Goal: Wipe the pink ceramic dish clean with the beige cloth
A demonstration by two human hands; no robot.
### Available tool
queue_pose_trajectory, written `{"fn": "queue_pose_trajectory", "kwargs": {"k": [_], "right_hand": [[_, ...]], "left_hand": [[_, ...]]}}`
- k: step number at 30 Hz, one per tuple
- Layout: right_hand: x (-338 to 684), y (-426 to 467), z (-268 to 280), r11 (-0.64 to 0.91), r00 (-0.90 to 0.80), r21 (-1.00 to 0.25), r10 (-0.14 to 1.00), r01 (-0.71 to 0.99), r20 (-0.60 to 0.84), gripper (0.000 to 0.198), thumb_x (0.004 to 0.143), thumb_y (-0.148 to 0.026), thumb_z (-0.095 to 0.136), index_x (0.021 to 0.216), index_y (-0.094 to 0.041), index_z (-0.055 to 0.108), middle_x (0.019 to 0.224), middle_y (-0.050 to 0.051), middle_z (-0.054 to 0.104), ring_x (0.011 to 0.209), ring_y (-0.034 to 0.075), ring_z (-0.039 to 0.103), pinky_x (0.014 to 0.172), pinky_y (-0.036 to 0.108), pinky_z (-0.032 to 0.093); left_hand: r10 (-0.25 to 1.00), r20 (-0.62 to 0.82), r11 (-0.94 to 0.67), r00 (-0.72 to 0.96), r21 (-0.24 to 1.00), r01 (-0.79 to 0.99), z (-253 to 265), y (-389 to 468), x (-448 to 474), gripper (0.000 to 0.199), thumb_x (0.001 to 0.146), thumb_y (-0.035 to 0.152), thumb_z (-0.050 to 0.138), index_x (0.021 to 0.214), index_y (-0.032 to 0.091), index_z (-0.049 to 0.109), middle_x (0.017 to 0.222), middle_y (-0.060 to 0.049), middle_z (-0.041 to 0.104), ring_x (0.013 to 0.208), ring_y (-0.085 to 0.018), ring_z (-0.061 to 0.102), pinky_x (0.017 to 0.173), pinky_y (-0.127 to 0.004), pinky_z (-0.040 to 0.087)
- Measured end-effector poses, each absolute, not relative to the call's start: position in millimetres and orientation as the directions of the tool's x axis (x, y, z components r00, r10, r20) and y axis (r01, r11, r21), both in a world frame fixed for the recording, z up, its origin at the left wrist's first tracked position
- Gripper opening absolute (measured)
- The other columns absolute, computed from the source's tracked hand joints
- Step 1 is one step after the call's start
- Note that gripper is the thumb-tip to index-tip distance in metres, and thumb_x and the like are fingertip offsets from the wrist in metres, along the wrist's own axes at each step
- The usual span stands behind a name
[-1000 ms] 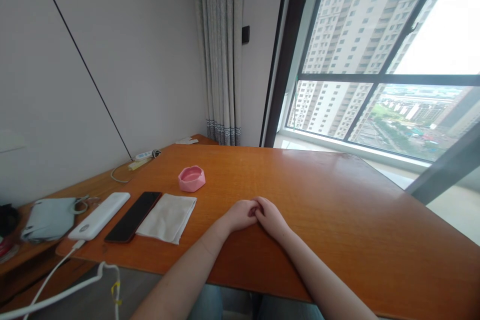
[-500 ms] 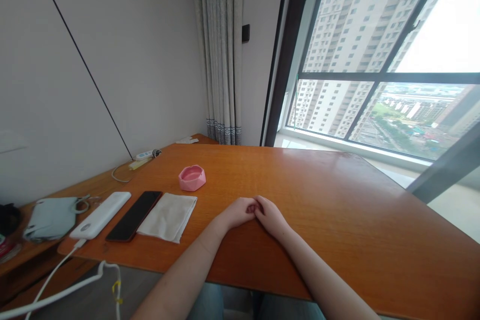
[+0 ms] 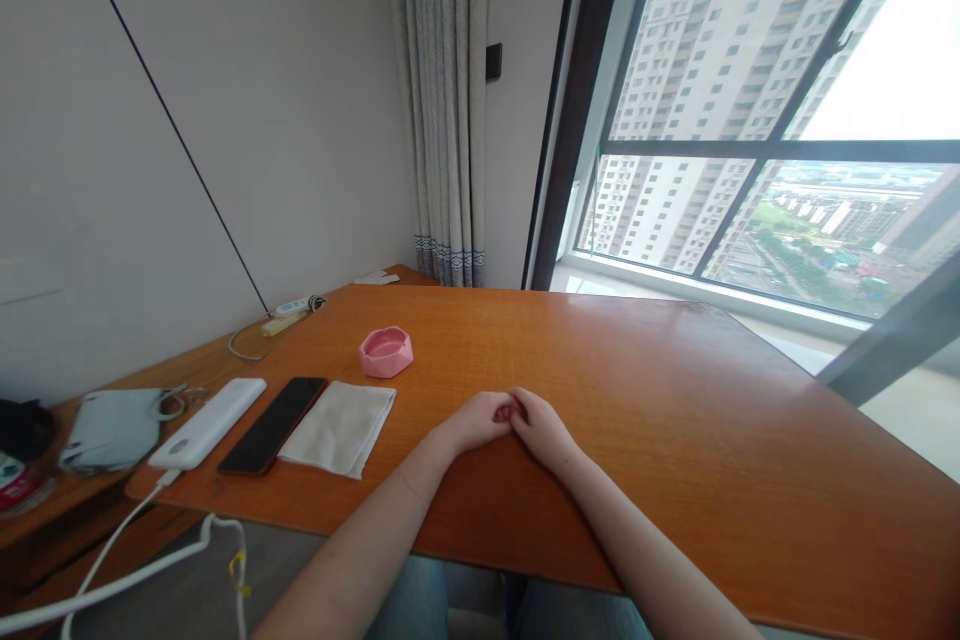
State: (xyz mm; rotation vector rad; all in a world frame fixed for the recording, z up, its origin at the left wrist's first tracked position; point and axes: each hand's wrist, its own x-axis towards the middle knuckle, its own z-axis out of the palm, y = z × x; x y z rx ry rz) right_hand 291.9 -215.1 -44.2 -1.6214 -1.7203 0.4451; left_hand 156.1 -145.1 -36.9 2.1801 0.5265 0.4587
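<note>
My left hand (image 3: 480, 420) and my right hand (image 3: 541, 427) rest together on the wooden table (image 3: 637, 370), fingers curled in and touching at the fingertips. Both hands are closed, and no object shows in them. To their left lies a folded off-white cloth (image 3: 341, 428), a short way from my left wrist. Beyond it stands a pink faceted bowl (image 3: 386, 352), like an ashtray. A black-screened smartphone (image 3: 274, 425) lies flat beside the cloth, and a white power bank (image 3: 208, 422) is left of the phone.
A white cable (image 3: 112, 540) runs from the power bank over the table's near left edge. On the side ledge sit a pale blue pouch (image 3: 112, 430) and a power strip (image 3: 289, 312). A curtain (image 3: 448, 120) and a large window (image 3: 750, 150) are behind the table.
The view has shifted very slightly. My hands stay together in the same place, and the objects on the table have not moved.
</note>
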Motion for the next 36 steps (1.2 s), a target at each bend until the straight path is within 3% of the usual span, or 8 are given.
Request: {"fn": "queue_pose_trajectory", "kwargs": {"k": [7,9,13,16,19,23,26,36], "right_hand": [[290.9,-216.1,-41.8,0.142,0.052,-0.667,0.964,0.731,0.262,0.017,0.076,-0.011,0.045,0.082,-0.019,0.059,0.083,0.005,0.065,0.080,0.018,0.058,0.074,0.028,0.043],[290.5,-216.9,-41.2,0.132,0.062,-0.664,0.964,0.736,0.260,0.019,0.079,-0.013,0.045,0.088,-0.018,0.061,0.086,0.006,0.066,0.082,0.019,0.059,0.077,0.029,0.044],[290.1,-219.0,-40.2,0.130,0.070,-0.669,0.962,0.732,0.264,0.024,0.083,-0.017,0.044,0.099,-0.016,0.062,0.094,0.008,0.067,0.089,0.019,0.060,0.083,0.031,0.045],[290.4,-220.0,-40.3,0.135,0.064,-0.664,0.962,0.736,0.266,0.024,0.084,-0.018,0.044,0.099,-0.017,0.062,0.092,0.007,0.066,0.087,0.019,0.060,0.082,0.031,0.046],[290.6,-219.8,-40.9,0.133,0.063,-0.658,0.962,0.741,0.264,0.024,0.084,-0.019,0.043,0.099,-0.017,0.062,0.092,0.007,0.066,0.087,0.019,0.061,0.083,0.033,0.046],[290.2,-218.8,-41.4,0.142,0.051,-0.643,0.961,0.752,0.272,0.025,0.085,-0.018,0.042,0.099,-0.016,0.062,0.094,0.009,0.066,0.090,0.020,0.061,0.084,0.032,0.046],[290.0,-218.4,-42.1,0.140,0.052,-0.638,0.961,0.757,0.272,0.025,0.084,-0.017,0.043,0.099,-0.016,0.063,0.094,0.009,0.066,0.090,0.020,0.061,0.084,0.032,0.045],[288.9,-218.3,-40.6,0.136,0.046,-0.634,0.964,0.761,0.262,0.022,0.083,-0.015,0.044,0.092,-0.017,0.064,0.093,0.007,0.066,0.089,0.019,0.060,0.084,0.031,0.045]], "left_hand": [[0.439,0.116,-0.578,0.891,0.796,0.181,-23.8,-144.4,148.4,0.027,0.075,0.011,0.047,0.096,0.014,0.064,0.094,-0.005,0.067,0.083,-0.016,0.060,0.076,-0.025,0.045],[0.499,0.118,-0.575,0.859,0.787,0.226,-14.7,-133.9,139.8,0.028,0.076,0.011,0.046,0.097,0.016,0.065,0.098,-0.005,0.068,0.088,-0.016,0.061,0.080,-0.025,0.045],[0.882,0.248,-0.467,0.401,0.584,0.665,13.4,-88.7,101.2,0.021,0.080,0.019,0.048,0.094,0.018,0.063,0.100,-0.006,0.067,0.093,-0.018,0.061,0.085,-0.027,0.045],[0.950,0.306,-0.208,0.061,0.477,0.854,33.0,-48.6,57.9,0.032,0.083,0.025,0.046,0.112,0.015,0.055,0.120,-0.016,0.055,0.112,-0.029,0.052,0.091,-0.039,0.042],[0.980,0.079,0.142,-0.183,0.363,0.921,40.8,-20.8,21.0,0.051,0.077,0.034,0.057,0.122,0.012,0.048,0.130,-0.023,0.047,0.119,-0.037,0.047,0.087,-0.043,0.044],[0.968,-0.174,0.235,-0.181,0.373,0.898,35.1,-6.7,2.3,0.029,0.072,0.031,0.061,0.094,0.011,0.063,0.091,-0.018,0.066,0.086,-0.032,0.065,0.066,-0.035,0.050],[0.946,-0.286,0.264,-0.153,0.405,0.876,29.0,-4.0,4.2,0.015,0.077,0.023,0.054,0.082,0.012,0.064,0.071,-0.012,0.066,0.068,-0.026,0.066,0.055,-0.030,0.049],[0.955,-0.286,0.219,-0.084,0.483,0.848,25.3,-2.0,16.1,0.024,0.081,0.018,0.045,0.091,0.006,0.064,0.078,-0.017,0.068,0.061,-0.022,0.066,0.056,-0.029,0.049]]}}
